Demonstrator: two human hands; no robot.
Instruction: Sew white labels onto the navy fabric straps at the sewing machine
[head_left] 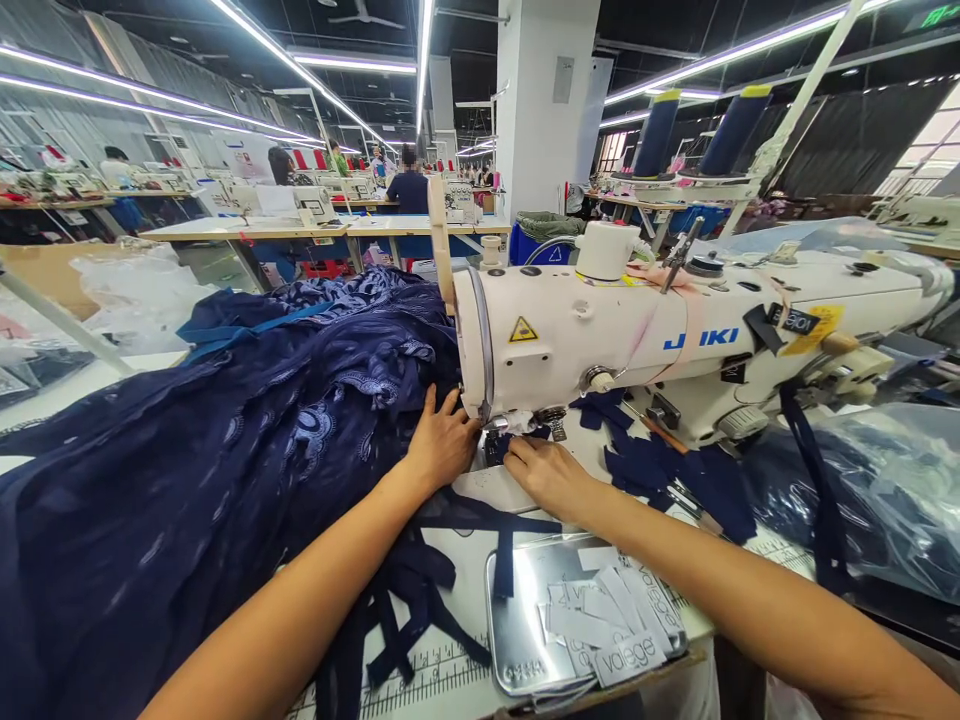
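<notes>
Tray (517,625) of labels (615,625), navy fabric (247,450) on table (469,560); strip lights (426,60) overhead.

Garment workshop, sewing machine (555,345), navy fabric (187,480), thread cones (656,137), seemingly more machines (318,205) behind

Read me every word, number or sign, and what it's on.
"JUKI", U partly covered: sewing machine.
"valege": white labels.
Warning triangle, yellow: same machine.
White triangle symbol: blue bin.
Green pictogram sign: overhead, blurred.
Too small or blurred: ruler scale, black tags, metal tray, distant machine.

Fabric (225,440) left of sewing machine (551,335)
</notes>
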